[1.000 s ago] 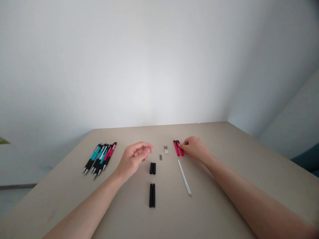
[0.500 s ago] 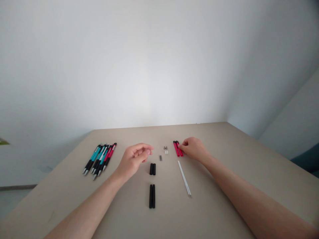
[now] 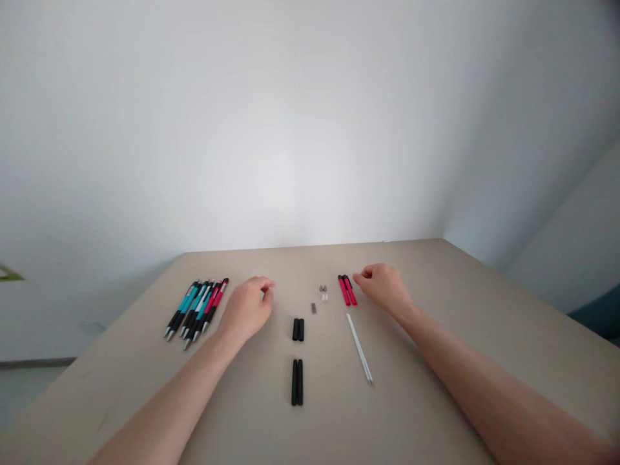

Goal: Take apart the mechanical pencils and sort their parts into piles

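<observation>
Right hand [image 3: 380, 287] is held low over the bench [image 3: 329, 436], its fingers drawn in toward the thumb; nothing is seen gripped in it, and whether the tips meet cannot be told. Left hand [image 3: 248, 307] is held loosely curled, only a narrow gap being left between thumb and forefinger, and nothing is seen in it either.

Just to the left of the right hand's fingertips, two red barrels [image 3: 347, 290] are laid side by side. Their long axis is pointed away from the person, slightly slanted, the black ends being set farthest off and the near ends turned a little to the right. They are approached most closely by the right hand, at the far end of the right-hand barrel; from the left hand they are well separated, lying to its right.

Between the hands, two small metal tips [image 3: 323, 289], two clear pieces [image 3: 324, 298] and some tiny grey pieces [image 3: 314, 308] are set out. Nearer the person, two short black tubes [image 3: 298, 329] are placed above two longer black tubes [image 3: 297, 382]. White rods [image 3: 360, 349] are laid below the barrels, slanted the same way. Beside the left hand, on its outer side, blue, white and red pens [image 3: 196, 310] are gathered, metal tips toward the person. Behind the bench, a pale wall [image 3: 290, 129] is seen.
</observation>
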`<move>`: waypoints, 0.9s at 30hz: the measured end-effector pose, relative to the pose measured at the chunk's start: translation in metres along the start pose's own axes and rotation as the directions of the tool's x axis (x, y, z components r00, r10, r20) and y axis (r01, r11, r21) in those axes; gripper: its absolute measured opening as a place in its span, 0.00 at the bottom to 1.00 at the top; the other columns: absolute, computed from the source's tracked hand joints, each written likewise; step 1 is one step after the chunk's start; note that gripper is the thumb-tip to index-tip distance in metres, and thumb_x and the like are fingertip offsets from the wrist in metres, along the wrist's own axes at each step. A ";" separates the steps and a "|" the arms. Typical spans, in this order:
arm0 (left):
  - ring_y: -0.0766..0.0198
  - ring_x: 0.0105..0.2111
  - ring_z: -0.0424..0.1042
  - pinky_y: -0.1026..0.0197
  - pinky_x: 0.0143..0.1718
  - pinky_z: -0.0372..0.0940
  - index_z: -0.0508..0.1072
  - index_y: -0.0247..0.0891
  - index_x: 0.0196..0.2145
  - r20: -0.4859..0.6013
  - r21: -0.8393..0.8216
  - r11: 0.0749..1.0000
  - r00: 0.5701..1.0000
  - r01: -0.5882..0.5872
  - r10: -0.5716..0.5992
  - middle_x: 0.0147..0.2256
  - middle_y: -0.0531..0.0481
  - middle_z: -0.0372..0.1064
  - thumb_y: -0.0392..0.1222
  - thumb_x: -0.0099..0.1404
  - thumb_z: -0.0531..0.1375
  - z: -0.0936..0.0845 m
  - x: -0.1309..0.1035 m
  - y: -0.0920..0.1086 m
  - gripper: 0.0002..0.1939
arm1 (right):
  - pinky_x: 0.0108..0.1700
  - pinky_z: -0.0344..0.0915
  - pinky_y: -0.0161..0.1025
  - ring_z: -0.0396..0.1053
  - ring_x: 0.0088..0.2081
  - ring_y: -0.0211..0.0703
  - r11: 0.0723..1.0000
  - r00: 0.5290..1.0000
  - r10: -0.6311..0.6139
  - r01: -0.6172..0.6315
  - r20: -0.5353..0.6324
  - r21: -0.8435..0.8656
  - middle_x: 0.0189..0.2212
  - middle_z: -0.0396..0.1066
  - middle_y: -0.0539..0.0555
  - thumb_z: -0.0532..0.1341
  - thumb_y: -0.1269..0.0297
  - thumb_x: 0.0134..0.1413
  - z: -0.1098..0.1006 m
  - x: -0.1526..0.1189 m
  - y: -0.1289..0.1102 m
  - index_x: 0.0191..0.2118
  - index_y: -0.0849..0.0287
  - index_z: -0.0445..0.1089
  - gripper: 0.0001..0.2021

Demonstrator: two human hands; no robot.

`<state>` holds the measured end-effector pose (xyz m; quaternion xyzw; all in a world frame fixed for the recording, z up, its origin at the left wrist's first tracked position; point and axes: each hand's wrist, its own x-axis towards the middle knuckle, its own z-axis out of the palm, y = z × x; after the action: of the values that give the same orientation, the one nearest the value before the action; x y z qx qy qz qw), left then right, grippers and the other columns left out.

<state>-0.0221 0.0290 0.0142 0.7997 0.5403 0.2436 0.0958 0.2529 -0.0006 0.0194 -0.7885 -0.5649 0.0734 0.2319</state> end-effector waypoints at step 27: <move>0.50 0.35 0.72 0.56 0.37 0.63 0.76 0.31 0.34 0.002 0.477 0.856 0.973 0.202 -0.231 0.33 0.34 0.72 0.30 0.59 0.49 -0.010 0.010 -0.036 0.15 | 0.27 0.53 0.32 0.65 0.23 0.37 0.963 0.969 -0.221 0.234 -0.110 0.130 0.20 0.71 0.52 0.55 0.61 0.53 -0.011 -0.028 -0.024 0.21 0.60 0.70 0.14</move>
<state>-0.0533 0.0516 0.0110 0.7398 0.6667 0.0683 -0.0597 0.2262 -0.0232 0.0357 -0.7024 -0.6335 0.0491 0.3207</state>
